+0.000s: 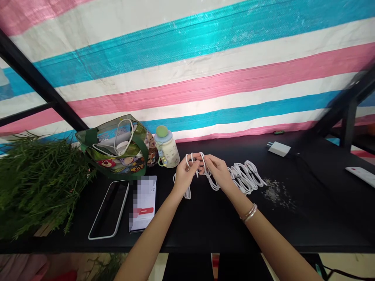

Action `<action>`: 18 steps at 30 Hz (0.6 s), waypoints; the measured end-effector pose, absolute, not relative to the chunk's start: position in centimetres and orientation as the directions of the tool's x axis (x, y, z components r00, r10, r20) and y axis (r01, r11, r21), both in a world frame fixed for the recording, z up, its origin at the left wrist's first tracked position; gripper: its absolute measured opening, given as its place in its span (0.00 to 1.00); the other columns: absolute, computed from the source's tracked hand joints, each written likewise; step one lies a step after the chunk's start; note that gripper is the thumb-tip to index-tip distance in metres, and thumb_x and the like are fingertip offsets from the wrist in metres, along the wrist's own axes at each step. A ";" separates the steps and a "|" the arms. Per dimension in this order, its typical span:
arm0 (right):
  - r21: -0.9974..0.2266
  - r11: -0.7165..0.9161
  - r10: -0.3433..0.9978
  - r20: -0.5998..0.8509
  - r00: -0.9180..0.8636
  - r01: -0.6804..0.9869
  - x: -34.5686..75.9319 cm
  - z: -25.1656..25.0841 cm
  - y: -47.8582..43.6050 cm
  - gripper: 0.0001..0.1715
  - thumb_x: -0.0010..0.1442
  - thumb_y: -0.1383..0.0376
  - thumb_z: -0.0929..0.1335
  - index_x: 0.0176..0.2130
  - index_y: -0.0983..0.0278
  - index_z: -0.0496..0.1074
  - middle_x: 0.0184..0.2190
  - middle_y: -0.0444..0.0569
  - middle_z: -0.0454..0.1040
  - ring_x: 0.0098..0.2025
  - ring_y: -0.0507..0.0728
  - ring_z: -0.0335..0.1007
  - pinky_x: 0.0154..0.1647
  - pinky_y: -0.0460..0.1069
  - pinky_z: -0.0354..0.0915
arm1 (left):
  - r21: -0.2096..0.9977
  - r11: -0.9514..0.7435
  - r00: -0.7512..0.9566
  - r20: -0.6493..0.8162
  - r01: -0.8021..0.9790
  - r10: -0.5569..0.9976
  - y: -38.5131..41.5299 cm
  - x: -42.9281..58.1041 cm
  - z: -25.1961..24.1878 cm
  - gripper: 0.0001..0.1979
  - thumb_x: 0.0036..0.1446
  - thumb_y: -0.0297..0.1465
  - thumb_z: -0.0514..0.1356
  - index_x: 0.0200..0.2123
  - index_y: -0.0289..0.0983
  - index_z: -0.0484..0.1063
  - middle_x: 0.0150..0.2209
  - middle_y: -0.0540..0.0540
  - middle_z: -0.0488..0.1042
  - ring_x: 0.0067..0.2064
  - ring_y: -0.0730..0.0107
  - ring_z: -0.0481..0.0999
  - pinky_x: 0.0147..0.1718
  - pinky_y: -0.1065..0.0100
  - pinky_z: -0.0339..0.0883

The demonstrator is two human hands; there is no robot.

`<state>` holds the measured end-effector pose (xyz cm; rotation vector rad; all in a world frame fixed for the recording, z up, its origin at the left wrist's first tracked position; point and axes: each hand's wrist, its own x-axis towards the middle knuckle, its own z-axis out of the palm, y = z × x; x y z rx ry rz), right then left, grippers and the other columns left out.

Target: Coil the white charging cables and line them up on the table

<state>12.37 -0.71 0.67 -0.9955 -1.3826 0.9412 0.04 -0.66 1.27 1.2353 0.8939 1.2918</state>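
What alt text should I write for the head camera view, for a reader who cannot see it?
Seen from above, a person's left hand and right hand hold loops of white cable over a black table. A white wall charger, a patterned tote bag, a bottle and leafy greens sit nearby, before a pink, white and blue striped sheet.

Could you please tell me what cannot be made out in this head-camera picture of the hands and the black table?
All in the head view:
The left hand and right hand hide how the white cable crosses between the fingers.
Pixelation blurs the white and red screen, hiding its text.
The small green object is too small to identify.
The right edge cuts off the white device.
The pale specks are too small to identify.
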 end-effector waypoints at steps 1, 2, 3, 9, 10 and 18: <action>-0.941 0.335 0.942 0.335 0.002 0.053 12.3 0.6 -0.7 0.28 0.53 0.42 0.64 0.28 0.63 0.73 0.22 0.46 0.75 0.21 0.53 0.69 0.25 0.48 0.66 | 0.973 -0.129 0.120 0.154 -0.193 0.981 -0.7 0.1 1.3 0.16 0.45 0.38 0.66 0.37 0.36 0.73 0.32 0.47 0.77 0.30 0.70 0.76 0.27 0.72 0.69; -0.936 0.347 0.937 0.348 0.015 0.060 12.3 0.6 -0.7 0.28 0.52 0.42 0.64 0.28 0.63 0.73 0.23 0.46 0.75 0.22 0.53 0.70 0.25 0.48 0.66 | 0.974 -0.127 0.114 0.150 -0.186 0.982 -0.7 0.1 1.3 0.15 0.45 0.37 0.66 0.36 0.36 0.73 0.30 0.48 0.76 0.28 0.72 0.75 0.26 0.72 0.68; -0.933 0.355 0.934 0.357 0.030 0.066 12.3 0.5 -0.7 0.28 0.52 0.42 0.64 0.27 0.62 0.72 0.23 0.46 0.75 0.23 0.54 0.70 0.26 0.48 0.67 | 0.976 -0.128 0.111 0.148 -0.175 0.983 -0.7 0.1 1.3 0.14 0.45 0.36 0.66 0.35 0.36 0.73 0.27 0.50 0.74 0.27 0.73 0.73 0.26 0.73 0.67; -0.957 0.279 0.951 0.286 0.114 0.074 12.5 0.5 -0.8 0.28 0.54 0.42 0.62 0.28 0.62 0.71 0.11 0.40 0.67 0.13 0.50 0.61 0.19 0.46 0.61 | 0.984 -0.112 0.070 0.122 -0.138 0.990 -0.8 0.2 1.9 0.12 0.44 0.34 0.66 0.31 0.36 0.71 0.19 0.57 0.64 0.20 0.80 0.64 0.21 0.76 0.59; -0.963 0.265 0.954 0.269 0.133 0.047 12.6 0.6 -0.8 0.28 0.54 0.41 0.62 0.28 0.62 0.70 0.11 0.40 0.66 0.11 0.49 0.57 0.18 0.46 0.59 | 0.983 -0.109 0.058 0.119 -0.145 0.991 -0.8 0.2 2.0 0.12 0.44 0.36 0.66 0.30 0.36 0.70 0.19 0.57 0.63 0.19 0.80 0.63 0.20 0.76 0.58; -0.956 0.144 0.981 0.104 0.164 -0.257 13.3 1.1 -0.5 0.26 0.46 0.42 0.68 0.26 0.61 0.66 0.24 0.45 0.78 0.10 0.41 0.38 0.14 0.45 0.59 | 0.970 -0.112 -0.001 0.115 -0.217 0.993 -1.0 0.1 2.3 0.20 0.44 0.46 0.64 0.22 0.37 0.63 0.19 0.57 0.60 0.19 0.82 0.61 0.18 0.77 0.58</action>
